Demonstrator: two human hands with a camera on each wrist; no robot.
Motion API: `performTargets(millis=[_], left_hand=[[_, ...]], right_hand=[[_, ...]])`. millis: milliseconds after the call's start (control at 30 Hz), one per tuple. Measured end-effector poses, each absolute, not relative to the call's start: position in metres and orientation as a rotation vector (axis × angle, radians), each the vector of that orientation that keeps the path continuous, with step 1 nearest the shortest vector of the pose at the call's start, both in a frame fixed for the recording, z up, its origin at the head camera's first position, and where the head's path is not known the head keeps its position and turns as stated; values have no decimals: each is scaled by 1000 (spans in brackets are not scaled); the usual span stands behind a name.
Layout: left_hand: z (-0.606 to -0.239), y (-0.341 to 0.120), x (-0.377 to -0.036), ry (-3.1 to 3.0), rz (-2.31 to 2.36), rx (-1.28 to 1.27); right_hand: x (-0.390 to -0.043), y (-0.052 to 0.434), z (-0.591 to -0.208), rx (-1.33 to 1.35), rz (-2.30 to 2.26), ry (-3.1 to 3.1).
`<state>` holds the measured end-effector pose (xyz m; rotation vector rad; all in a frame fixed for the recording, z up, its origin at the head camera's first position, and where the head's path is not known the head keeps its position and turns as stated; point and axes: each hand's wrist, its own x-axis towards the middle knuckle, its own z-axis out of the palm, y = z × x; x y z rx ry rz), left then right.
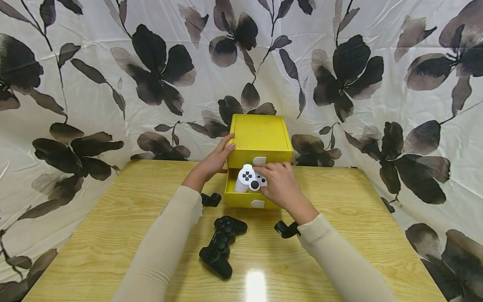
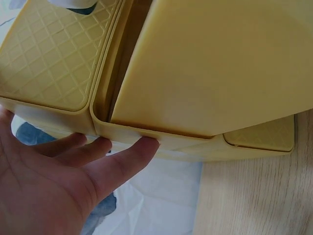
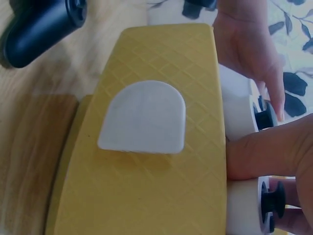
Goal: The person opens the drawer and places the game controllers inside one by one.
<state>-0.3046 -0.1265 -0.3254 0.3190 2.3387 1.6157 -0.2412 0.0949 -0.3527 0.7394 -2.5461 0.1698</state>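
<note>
White controller held over the open lower drawer; left hand steadying the box.

Nearest, a black controller (image 1: pixel 222 246) lay loose on the worktop (image 1: pixel 113 235), clear of the drawer's path. Beyond it, the right hand (image 1: pixel 281 186) was clamped on the white controller (image 1: pixel 250 178), held tilted at the pulled-out lower drawer (image 1: pixel 245 197); a grip resting on the drawer wall could, in my judgement, keep it from seating or from shutting. The left hand (image 1: pixel 215 161) lay with straight fingers against the yellow drawer box (image 1: pixel 260 136), farthest back; slackened pressure might let it slide.
</note>
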Motion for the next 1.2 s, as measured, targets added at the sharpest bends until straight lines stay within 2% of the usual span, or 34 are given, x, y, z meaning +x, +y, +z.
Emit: performTargets(millis=[67,333,1200], left_hand=[[-323,-126,-301,2340,1618,325],[-350,-130,-325,2351,1656,331],[-351,-129,-324,2397,1641,312]], right_hand=[[-241,95,-352,747,161,-2569],[-243,95,-348,770,173,-2671],[-267,88,-357,815,462,-2986]])
